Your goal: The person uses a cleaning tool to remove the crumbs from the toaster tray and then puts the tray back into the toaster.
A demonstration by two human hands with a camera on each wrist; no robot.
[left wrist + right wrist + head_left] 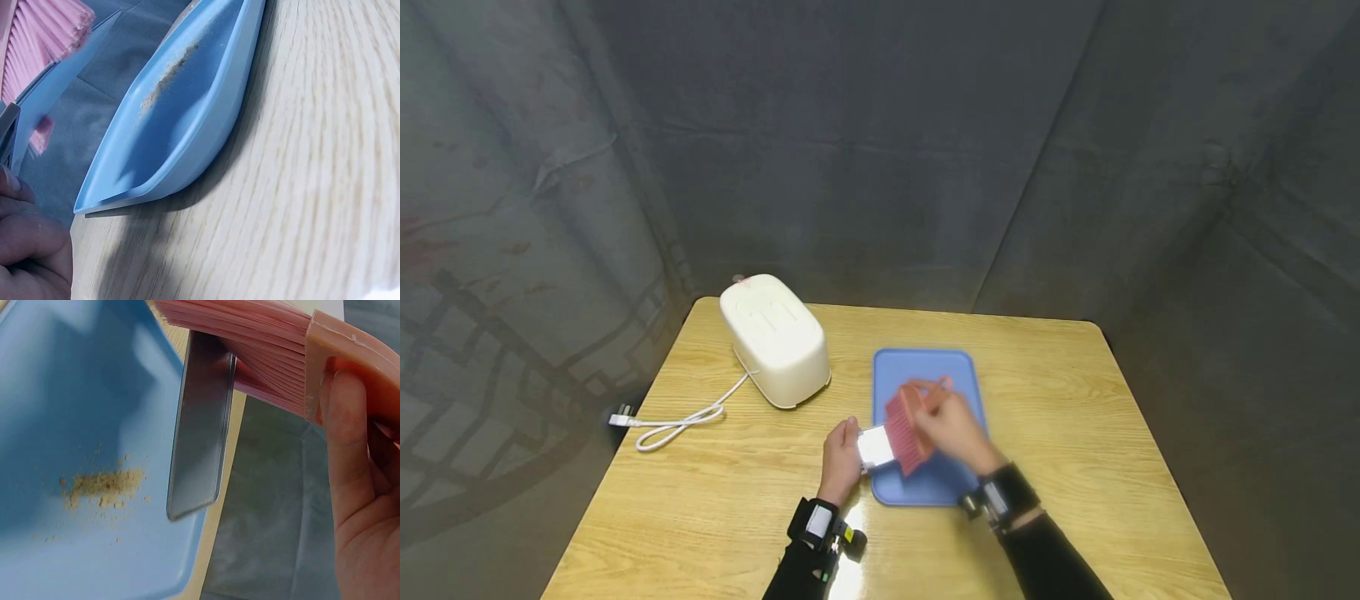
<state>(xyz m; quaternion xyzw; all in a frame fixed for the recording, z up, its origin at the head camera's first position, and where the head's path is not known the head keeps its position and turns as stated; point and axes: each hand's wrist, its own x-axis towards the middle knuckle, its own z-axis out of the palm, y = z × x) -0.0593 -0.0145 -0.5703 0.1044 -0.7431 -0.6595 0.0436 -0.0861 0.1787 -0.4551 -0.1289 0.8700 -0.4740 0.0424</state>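
Observation:
In the head view my left hand (841, 458) holds a small shiny metal crumb tray (876, 447) by its near left end, above the left side of a blue tray (917, 363). My right hand (955, 429) grips a brush (910, 425) with pink bristles. Those bristles touch the crumb tray's face and bend against it in the right wrist view, where the metal tray (200, 444) stands tilted on edge. A small heap of brown crumbs (106, 484) lies on the blue tray's floor. Only part of the left hand (31, 250) shows in the left wrist view.
A cream toaster (778, 342) sits at the back left of the wooden table (1045, 392). Its white cord (688, 421) lies looped, the plug (622, 419) at the table's left edge. Grey cloth (865, 167) hangs behind and at both sides.

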